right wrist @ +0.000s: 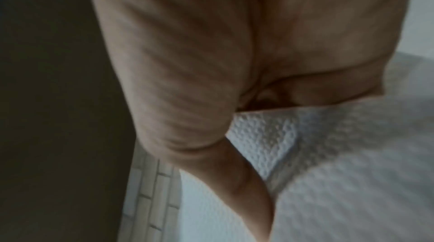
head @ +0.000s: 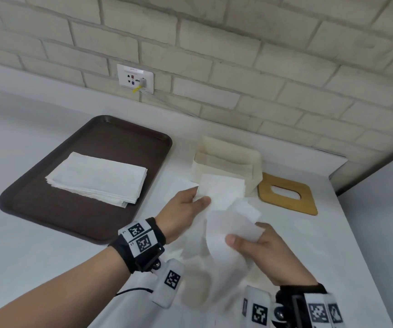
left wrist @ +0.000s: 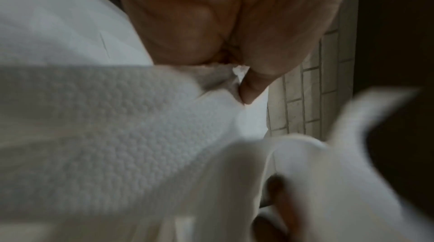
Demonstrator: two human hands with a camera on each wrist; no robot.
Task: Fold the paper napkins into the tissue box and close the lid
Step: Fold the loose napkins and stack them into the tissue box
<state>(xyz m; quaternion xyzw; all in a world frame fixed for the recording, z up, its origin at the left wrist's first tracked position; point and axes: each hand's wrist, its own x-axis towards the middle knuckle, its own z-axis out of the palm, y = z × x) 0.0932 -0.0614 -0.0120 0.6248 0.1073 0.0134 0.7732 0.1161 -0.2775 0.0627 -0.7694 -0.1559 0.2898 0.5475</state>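
Both hands hold one white paper napkin (head: 223,209) in the air in front of the cream tissue box (head: 228,162), which stands open. My left hand (head: 195,200) pinches the napkin's upper left edge between thumb and fingers. My right hand (head: 245,237) pinches its lower right part, thumb on top. The napkin hangs bent and blurred between them. In the left wrist view the embossed napkin (left wrist: 122,116) is pinched at its corner; in the right wrist view the napkin (right wrist: 328,153) lies under the thumb. The wooden lid (head: 287,194) with an oval slot lies flat right of the box.
A dark brown tray (head: 91,216) at the left carries a stack of flat napkins (head: 98,176). A brick wall with a socket (head: 135,78) runs behind the white counter. The counter ends at a right edge (head: 361,245).
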